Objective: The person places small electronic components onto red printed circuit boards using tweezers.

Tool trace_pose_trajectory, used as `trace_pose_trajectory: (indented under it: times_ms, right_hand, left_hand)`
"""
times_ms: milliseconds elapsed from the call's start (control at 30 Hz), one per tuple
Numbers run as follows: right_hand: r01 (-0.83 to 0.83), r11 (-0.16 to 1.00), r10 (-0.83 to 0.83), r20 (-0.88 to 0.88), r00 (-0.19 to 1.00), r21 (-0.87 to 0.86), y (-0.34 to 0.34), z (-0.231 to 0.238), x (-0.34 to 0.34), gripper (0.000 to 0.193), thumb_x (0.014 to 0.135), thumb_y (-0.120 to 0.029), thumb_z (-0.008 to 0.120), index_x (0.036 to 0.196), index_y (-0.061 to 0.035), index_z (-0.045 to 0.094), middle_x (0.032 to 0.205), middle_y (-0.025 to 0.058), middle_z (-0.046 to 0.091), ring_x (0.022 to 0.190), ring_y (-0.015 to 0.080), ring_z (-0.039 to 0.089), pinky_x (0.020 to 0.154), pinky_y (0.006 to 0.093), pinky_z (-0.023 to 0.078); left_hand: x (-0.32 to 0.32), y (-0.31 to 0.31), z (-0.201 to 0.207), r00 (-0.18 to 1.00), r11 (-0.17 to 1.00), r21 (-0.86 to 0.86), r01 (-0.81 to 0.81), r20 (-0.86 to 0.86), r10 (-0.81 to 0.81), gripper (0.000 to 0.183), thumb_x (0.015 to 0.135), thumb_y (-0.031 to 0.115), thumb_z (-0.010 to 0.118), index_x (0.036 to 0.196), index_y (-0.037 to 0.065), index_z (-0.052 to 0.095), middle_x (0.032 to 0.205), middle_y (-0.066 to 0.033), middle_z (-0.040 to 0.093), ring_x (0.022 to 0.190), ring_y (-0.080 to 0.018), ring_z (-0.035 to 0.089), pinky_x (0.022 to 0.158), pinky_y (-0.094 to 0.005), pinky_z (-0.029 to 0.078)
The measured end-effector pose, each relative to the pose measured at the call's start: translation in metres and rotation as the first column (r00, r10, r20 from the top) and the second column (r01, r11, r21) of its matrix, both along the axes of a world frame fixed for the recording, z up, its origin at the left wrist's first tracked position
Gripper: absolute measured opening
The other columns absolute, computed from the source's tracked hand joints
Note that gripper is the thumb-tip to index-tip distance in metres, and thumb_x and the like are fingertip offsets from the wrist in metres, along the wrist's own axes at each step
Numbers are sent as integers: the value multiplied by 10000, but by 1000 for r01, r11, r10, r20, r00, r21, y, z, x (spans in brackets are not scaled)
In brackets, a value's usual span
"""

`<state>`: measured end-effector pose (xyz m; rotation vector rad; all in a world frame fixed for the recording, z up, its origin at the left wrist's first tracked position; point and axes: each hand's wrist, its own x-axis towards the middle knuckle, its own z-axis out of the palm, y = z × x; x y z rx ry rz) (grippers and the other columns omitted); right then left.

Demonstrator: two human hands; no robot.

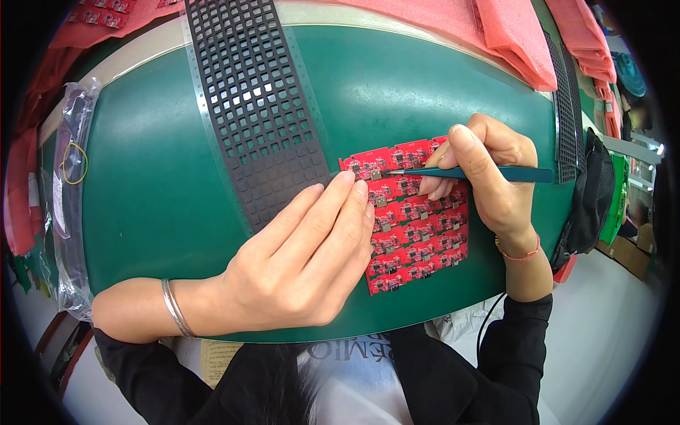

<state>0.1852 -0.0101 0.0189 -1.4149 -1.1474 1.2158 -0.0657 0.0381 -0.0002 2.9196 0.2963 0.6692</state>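
A red circuit board panel (419, 228), made of several small boards in rows, lies on the green table mat. My right hand (489, 166) is closed around teal tweezers (453, 172), held nearly level over the panel's upper rows. Their tips point left at a small metal connector in the top left part; a small dark bit shows at the tips, too small to name. My left hand (304, 258) rests along the panel's left edge, fingers stretched out and fingertips at its upper left corner. Its thumb is hidden. Beyond that hand lies a black foam pad sheet (258, 117) on clear backing, with many square cut-outs.
Pink foam sheets (453, 25) line the far edge, with more red boards (106, 13) at the far left. A clear plastic bag (71, 191) with a yellow rubber band lies at the left. Another black perforated sheet (564, 106) and a black bag (591, 195) are at the right.
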Motion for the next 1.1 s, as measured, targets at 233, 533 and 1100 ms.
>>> trace_pose_trajectory:
  times_ms: [233, 533, 1100]
  right_hand:
    - [16, 1000, -17, 6, 1000, 1, 1, 1, -4, 284, 1051, -157, 624, 827, 17, 628, 732, 110, 718, 625, 135, 716, 553, 236, 576]
    - [27, 999, -30, 73, 997, 33, -2, 1, -8, 288, 1042, -146, 636, 805, 18, 628, 720, 100, 714, 629, 135, 725, 534, 231, 570]
    - [14, 978, -43, 133, 990, 208, 18, 25, -8, 383, 1109, -203, 450, 852, 37, 601, 742, 197, 691, 587, 215, 664, 577, 303, 549]
  left_hand:
    - [0, 0, 1, 1000, 1000, -8, -20, 8, 20, 303, 814, 117, 756, 1037, -88, 749, 1115, -252, 722, 1097, -371, 719, 899, -425, 613]
    - [0, -2, 0, 1000, 1000, 20, -23, 1, 23, 296, 814, 126, 753, 1028, -78, 754, 1107, -242, 727, 1084, -364, 727, 893, -416, 613]
    - [-2, 2, 2, 1000, 998, 57, -13, -16, 14, 298, 859, 203, 733, 1063, -15, 721, 1263, -197, 697, 1118, -292, 695, 922, -367, 563]
